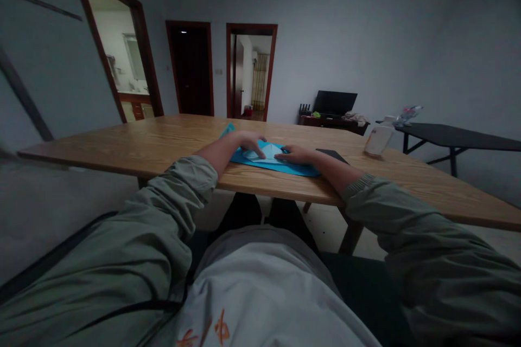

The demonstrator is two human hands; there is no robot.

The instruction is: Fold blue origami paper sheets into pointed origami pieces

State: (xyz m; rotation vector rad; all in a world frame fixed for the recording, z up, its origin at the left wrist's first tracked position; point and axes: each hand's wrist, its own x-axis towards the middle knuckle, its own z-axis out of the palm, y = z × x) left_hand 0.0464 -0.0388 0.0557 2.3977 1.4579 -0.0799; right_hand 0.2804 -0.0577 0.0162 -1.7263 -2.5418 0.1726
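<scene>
A folded light-blue paper [266,153] lies on a brighter blue sheet [285,167] near the front edge of the wooden table [163,143]. On its left side rests my left hand [253,142], fingers spread, with the thumb and fingertips touching the paper. From the right, my right hand [296,154] touches the paper's other side, its thumb and index finger apart. Both palms face down, and neither hand lifts the paper. Part of the blue sheet is hidden beneath the hands.
A dark flat object [331,155] lies beside my right wrist. Farther right stands a white container [378,138]. A blue-green piece [228,129] sits behind my left forearm. Beyond the table are a black table [459,136] and a monitor [335,103].
</scene>
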